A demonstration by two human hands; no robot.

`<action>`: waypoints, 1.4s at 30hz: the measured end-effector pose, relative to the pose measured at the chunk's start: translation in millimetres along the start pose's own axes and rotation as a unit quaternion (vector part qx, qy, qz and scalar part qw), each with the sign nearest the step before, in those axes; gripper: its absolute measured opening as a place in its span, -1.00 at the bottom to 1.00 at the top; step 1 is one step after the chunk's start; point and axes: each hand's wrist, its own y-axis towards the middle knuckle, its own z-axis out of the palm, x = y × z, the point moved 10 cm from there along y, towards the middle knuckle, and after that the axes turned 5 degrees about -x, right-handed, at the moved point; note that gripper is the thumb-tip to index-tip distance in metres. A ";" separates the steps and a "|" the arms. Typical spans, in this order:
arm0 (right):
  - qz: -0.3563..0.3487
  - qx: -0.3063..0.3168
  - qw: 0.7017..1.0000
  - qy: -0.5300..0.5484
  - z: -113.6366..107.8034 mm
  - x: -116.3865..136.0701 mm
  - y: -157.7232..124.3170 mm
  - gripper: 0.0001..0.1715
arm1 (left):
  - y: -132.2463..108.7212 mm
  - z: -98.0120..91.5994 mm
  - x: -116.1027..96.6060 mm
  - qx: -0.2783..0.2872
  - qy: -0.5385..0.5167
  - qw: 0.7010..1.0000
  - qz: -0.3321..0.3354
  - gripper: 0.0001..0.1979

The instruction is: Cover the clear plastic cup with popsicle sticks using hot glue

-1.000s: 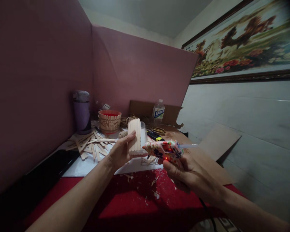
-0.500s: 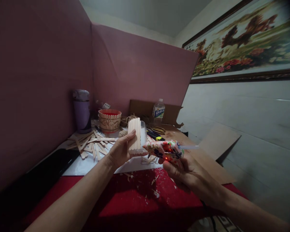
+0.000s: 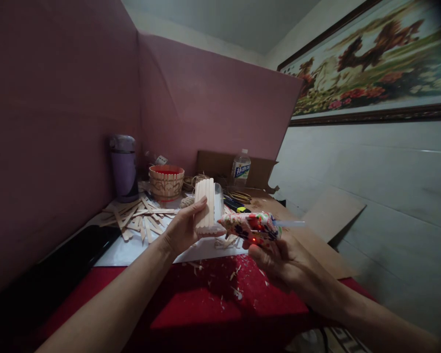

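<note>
My left hand (image 3: 185, 225) is closed around a clear plastic container (image 3: 218, 203) with popsicle sticks (image 3: 205, 206) lined upright along its side. In my right hand (image 3: 275, 257) I grip a flower-patterned hot glue gun (image 3: 248, 226) by its handle, a red light glowing on it. A translucent glue stick (image 3: 289, 223) pokes out of the gun's back end. The gun's nozzle points left, close to the container's right side; whether it touches cannot be told. Behind the container lies a ball of twine (image 3: 187, 202), partly hidden.
Loose popsicle sticks (image 3: 139, 218) lie on white paper at left, near a purple bottle (image 3: 124, 169) and a stick-covered round basket (image 3: 166, 182). Farther back are scissors (image 3: 240, 197), a yellow-black cutter (image 3: 238, 206) and a plastic bottle (image 3: 241, 169). Scraps litter the red cloth (image 3: 206, 304).
The glue gun and my right hand have shifted very slightly to the right. My left hand keeps the container in nearly the same place.
</note>
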 end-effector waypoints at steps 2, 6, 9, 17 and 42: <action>0.002 0.003 1.000 -0.001 0.2 -0.4 -0.1 -0.49 | -0.1 1.1 1.0 0.005 0.000 1.000 -0.005 -0.71; -0.001 0.008 1.000 -0.001 1.2 0.6 0.5 -0.50 | -0.2 4.1 2.0 0.018 -0.007 1.000 -0.012 -0.71; -0.005 0.003 1.000 -0.006 0.1 1.6 0.8 -0.50 | -1.0 4.5 0.2 0.013 -0.005 1.000 -0.007 -0.71; 0.002 0.002 1.000 0.013 -0.4 0.2 1.2 -0.50 | -2.4 1.7 -0.8 -0.014 0.014 1.000 0.002 -0.73; 0.017 -0.007 1.000 0.008 -3.8 -9.0 1.3 -0.51 | -8.7 10.0 -0.3 -0.003 0.063 0.998 0.000 -0.70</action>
